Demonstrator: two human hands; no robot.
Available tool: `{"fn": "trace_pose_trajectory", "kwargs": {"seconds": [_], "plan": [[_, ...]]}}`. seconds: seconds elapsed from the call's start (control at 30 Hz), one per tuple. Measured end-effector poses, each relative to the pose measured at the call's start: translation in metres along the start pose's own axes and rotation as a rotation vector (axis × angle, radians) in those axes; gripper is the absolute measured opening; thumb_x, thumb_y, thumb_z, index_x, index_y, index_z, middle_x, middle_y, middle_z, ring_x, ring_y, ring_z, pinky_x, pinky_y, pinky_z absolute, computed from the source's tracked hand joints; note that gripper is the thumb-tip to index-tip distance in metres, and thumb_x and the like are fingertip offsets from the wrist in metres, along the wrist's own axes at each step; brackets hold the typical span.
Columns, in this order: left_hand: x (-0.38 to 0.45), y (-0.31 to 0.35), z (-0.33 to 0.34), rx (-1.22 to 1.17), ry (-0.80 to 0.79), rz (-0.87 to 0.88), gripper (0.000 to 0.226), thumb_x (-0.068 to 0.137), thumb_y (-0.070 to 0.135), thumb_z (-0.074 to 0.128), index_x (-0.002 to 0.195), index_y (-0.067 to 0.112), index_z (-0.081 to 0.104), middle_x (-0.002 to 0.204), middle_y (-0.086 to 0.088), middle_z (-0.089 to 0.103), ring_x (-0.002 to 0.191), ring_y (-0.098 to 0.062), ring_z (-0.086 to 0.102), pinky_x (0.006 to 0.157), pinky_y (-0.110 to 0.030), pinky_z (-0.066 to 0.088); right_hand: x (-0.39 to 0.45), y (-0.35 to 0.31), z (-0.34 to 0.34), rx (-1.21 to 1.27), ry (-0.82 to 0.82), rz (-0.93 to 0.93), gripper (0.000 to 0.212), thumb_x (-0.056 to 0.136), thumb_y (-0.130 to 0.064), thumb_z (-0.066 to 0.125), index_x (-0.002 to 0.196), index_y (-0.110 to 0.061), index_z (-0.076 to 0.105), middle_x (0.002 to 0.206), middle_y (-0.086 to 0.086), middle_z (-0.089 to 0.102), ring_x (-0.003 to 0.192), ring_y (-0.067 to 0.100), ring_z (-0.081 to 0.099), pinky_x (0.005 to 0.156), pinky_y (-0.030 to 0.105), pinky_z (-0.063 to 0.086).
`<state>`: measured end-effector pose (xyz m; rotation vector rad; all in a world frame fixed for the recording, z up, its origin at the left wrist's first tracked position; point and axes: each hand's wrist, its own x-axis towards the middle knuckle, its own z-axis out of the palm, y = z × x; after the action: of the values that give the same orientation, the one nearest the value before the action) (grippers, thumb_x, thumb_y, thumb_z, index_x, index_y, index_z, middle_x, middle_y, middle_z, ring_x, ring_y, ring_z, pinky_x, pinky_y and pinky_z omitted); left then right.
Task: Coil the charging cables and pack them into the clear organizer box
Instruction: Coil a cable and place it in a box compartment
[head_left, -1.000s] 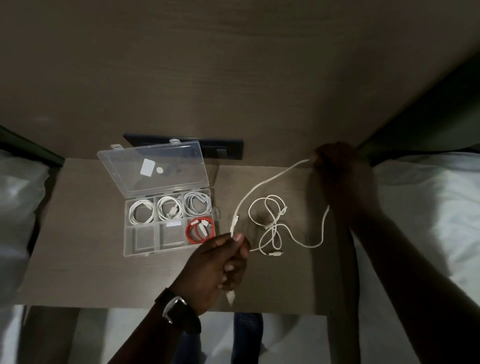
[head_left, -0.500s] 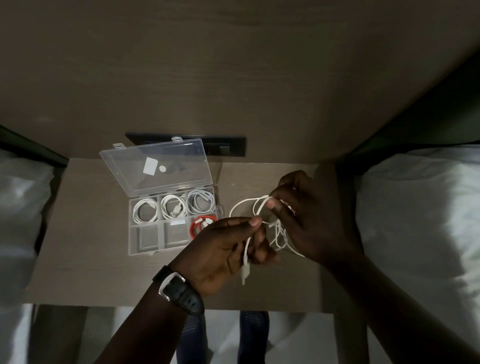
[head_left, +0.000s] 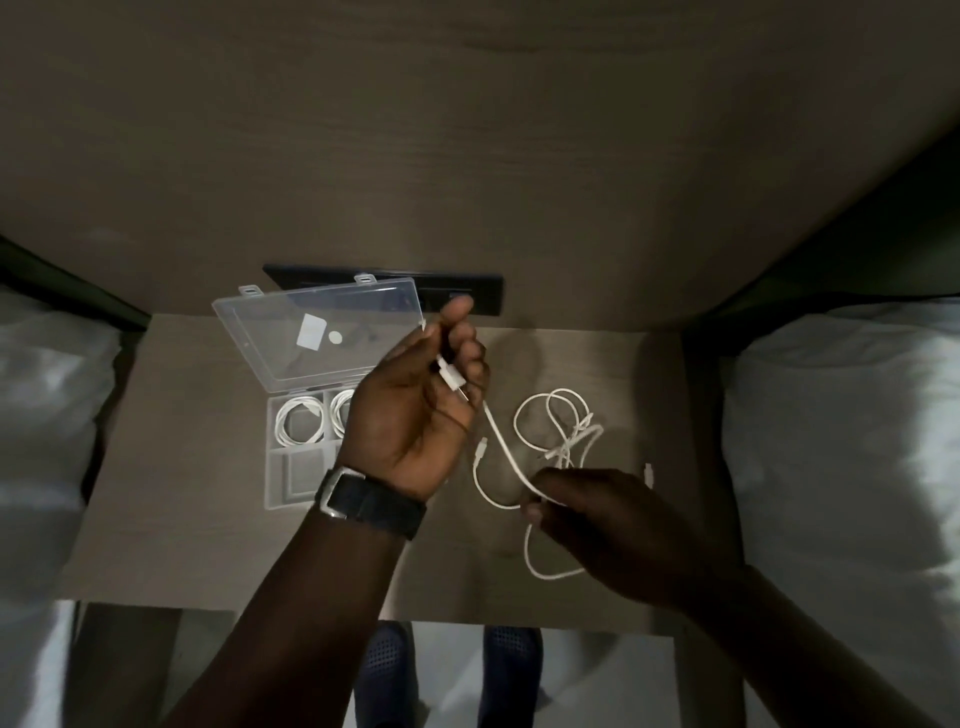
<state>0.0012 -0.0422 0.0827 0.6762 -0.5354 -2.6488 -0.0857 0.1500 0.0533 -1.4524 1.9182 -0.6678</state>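
Note:
My left hand (head_left: 421, 405) is raised over the clear organizer box (head_left: 291, 478), fingers closed on the plug end of a white charging cable (head_left: 501, 441). The cable runs down and right to my right hand (head_left: 597, 525), which pinches it lower on the table. A loose loop of it hangs below that hand. Another tangle of white cable (head_left: 563, 428) lies on the table between the hands. The box lid (head_left: 317, 332) stands open. Two coiled white cables (head_left: 298, 421) show in the back compartments; my left hand hides the rest of the box.
The wooden bedside table (head_left: 208, 545) sits between two beds with white bedding (head_left: 841, 457) on each side. A black socket panel (head_left: 467, 291) is on the wall behind the box. My feet show below the table's front edge.
My left hand has lifted up and back with the cable plug, now covering the box's right side. My right hand has slid down the cable toward me, stretching it out between the hands.

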Motion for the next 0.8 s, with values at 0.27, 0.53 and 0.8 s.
{"fn": "trace_pose_trajectory", "kwargs": {"seconds": [0.27,0.53,0.8], "plan": [[-0.016,-0.035,0.015,0.869,-0.069,-0.02,0.028,0.1,0.015,0.046,0.086,0.009,0.069,0.069,-0.002,0.069,0.063,-0.013,0.066,0.06,-0.024,0.053,0.032,-0.023,-0.083,-0.078,0.222,-0.21,0.017,0.096,-0.031,0.055,0.098,-0.022,0.069,0.081,-0.011,0.063,0.075,0.011,0.064,0.066,0.039,0.052],[-0.024,-0.021,0.017,0.074,-0.245,-0.313,0.038,0.099,0.037,0.036,0.084,0.012,0.061,0.05,0.008,0.045,0.039,-0.004,0.04,0.043,-0.021,0.024,0.068,0.002,-0.071,0.52,0.381,0.073,0.007,0.08,-0.029,0.077,0.078,-0.036,0.075,0.068,0.0,0.074,0.066,0.006,0.067,0.066,0.027,0.053],[-0.015,0.011,-0.003,0.52,0.042,0.231,0.024,0.098,0.01,0.042,0.111,0.003,0.061,0.094,-0.008,0.073,0.093,-0.023,0.069,0.082,-0.029,0.056,0.018,-0.021,-0.03,0.113,-0.058,-0.081,0.017,0.101,-0.035,0.051,0.094,-0.024,0.062,0.067,-0.007,0.057,0.062,0.009,0.057,0.057,0.025,0.041]]}}
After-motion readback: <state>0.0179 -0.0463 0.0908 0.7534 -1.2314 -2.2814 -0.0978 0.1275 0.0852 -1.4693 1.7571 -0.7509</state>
